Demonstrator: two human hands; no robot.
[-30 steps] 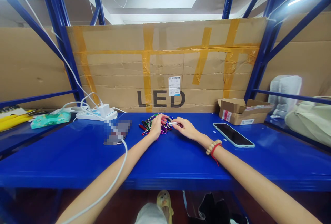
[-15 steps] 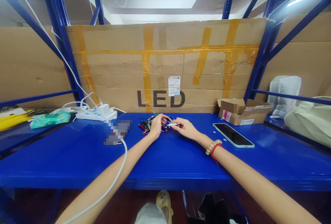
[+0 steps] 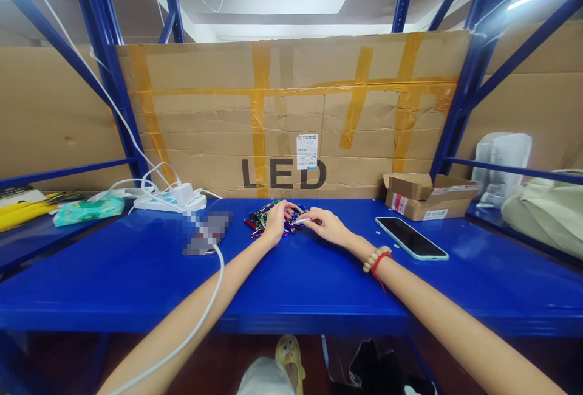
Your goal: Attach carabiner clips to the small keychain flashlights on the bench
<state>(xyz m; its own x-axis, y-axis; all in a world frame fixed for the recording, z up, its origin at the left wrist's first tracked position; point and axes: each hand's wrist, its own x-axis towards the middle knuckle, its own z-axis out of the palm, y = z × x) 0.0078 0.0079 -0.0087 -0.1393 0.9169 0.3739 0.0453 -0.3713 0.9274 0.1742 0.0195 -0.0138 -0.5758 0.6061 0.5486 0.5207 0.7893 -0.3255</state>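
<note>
A pile of slim pens (image 3: pixel 255 221) in red, green, black, blue and purple lies on the blue tabletop (image 3: pixel 291 285), partly hidden behind my left hand. My left hand (image 3: pixel 276 223) stands on its edge against the pile, its fingers curled in towards the right. What lies inside those fingers is too small and covered to make out. With thumb and fingers pinched, my right hand (image 3: pixel 325 225) holds a white pen (image 3: pixel 302 220), whose free end points left at the pile. The two hands are close together but apart.
A phone (image 3: pixel 412 238) lies to the right, before an open cardboard box (image 3: pixel 430 197). At left are a blurred-out device (image 3: pixel 207 234), a power strip (image 3: pixel 170 202) and a white cable (image 3: pixel 214 298) crossing my left forearm. Tall cardboard (image 3: pixel 204 133) stands behind.
The white pen in my right hand has tilted slightly, its free end sinking a little. My left hand stays almost where it was.
</note>
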